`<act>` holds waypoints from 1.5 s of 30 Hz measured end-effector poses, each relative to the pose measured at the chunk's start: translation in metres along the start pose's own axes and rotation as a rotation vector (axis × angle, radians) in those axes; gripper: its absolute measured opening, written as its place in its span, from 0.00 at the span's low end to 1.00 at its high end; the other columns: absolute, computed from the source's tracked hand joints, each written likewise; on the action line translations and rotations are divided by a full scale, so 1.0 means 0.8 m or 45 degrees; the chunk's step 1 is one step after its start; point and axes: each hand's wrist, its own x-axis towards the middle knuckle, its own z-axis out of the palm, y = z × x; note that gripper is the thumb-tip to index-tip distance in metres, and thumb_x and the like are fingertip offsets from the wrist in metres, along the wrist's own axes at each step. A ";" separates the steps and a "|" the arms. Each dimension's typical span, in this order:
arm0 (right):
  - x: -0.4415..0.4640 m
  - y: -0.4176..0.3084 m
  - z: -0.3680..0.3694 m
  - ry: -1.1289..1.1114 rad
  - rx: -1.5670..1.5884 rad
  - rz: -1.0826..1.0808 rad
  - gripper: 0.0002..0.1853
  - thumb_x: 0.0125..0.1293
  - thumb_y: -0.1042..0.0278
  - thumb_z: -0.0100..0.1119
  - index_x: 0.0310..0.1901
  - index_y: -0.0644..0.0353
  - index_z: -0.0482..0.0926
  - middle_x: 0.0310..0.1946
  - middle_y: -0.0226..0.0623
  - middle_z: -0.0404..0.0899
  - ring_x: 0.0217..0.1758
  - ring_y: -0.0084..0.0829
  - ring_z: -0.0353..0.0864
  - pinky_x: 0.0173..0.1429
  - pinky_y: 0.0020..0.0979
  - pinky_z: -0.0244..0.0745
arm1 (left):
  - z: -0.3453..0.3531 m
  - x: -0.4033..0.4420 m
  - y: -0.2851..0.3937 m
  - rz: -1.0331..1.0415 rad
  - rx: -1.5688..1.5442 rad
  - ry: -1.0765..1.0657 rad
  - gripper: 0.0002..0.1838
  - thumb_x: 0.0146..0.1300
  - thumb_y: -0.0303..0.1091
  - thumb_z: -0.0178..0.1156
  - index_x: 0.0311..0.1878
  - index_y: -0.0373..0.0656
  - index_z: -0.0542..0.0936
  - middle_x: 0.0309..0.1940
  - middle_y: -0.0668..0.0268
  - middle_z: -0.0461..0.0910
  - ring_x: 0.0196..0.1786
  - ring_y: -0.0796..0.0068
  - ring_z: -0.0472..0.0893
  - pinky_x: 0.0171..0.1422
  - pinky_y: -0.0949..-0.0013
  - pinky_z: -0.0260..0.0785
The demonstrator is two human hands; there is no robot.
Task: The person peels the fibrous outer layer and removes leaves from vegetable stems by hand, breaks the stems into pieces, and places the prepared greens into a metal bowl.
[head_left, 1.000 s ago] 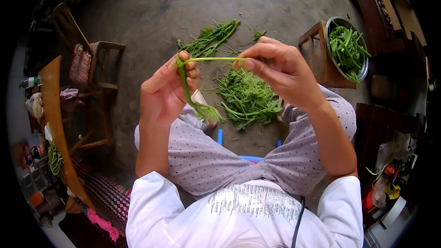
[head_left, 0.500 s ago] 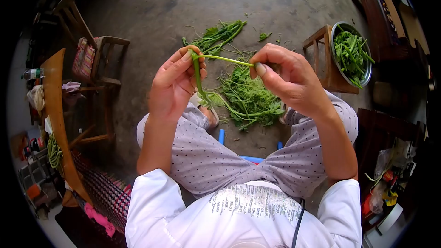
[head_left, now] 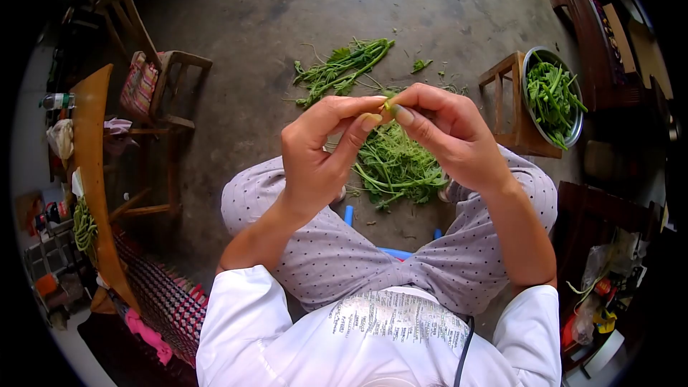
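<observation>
My left hand [head_left: 320, 147] and my right hand [head_left: 453, 136] meet fingertip to fingertip above my knees. Both pinch a short bit of green stem [head_left: 389, 104], mostly hidden by the fingers. Beneath the hands, a heap of leafy trimmings and curly tendrils [head_left: 401, 165] lies on the floor between my feet. Just beyond it is a bundle of long leafy green stems [head_left: 347, 64]. Over to the right, a metal basin [head_left: 528, 88] holds broken green stems [head_left: 550, 93].
The basin rests on a wooden stool [head_left: 512, 93]. At left stand a wooden chair [head_left: 166, 79] with a striped cushion and a wooden table [head_left: 93, 143] with green beans [head_left: 84, 226] by its edge. Blue seat legs [head_left: 349, 215] show under me.
My left hand has moved right to meet the right hand. The long stem and the thin strand stretched between the hands no longer show; only a short green bit is visible at the fingertips.
</observation>
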 end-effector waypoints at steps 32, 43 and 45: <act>-0.018 0.024 -0.035 0.145 -1.048 0.238 0.09 0.57 0.70 0.52 0.29 0.69 0.75 0.22 0.47 0.74 0.23 0.40 0.72 0.32 0.38 0.69 | -0.039 0.031 -0.002 -0.024 -0.260 0.495 0.10 0.74 0.37 0.43 0.45 0.39 0.68 0.36 0.59 0.79 0.38 0.71 0.82 0.43 0.71 0.78; -0.016 0.029 -0.021 0.073 -1.274 0.055 0.13 0.55 0.75 0.61 0.44 0.62 0.76 0.35 0.47 0.77 0.33 0.41 0.76 0.35 0.40 0.70 | -0.041 0.027 0.006 -0.035 -0.371 0.426 0.11 0.74 0.37 0.43 0.46 0.39 0.67 0.35 0.59 0.78 0.38 0.71 0.82 0.42 0.70 0.80; -0.003 -0.004 -0.002 0.080 -1.074 0.060 0.19 0.55 0.76 0.62 0.50 0.58 0.75 0.34 0.43 0.76 0.31 0.37 0.74 0.34 0.37 0.69 | -0.039 0.025 0.007 -0.032 -0.381 0.324 0.11 0.74 0.37 0.41 0.46 0.38 0.65 0.34 0.58 0.77 0.36 0.72 0.82 0.40 0.70 0.80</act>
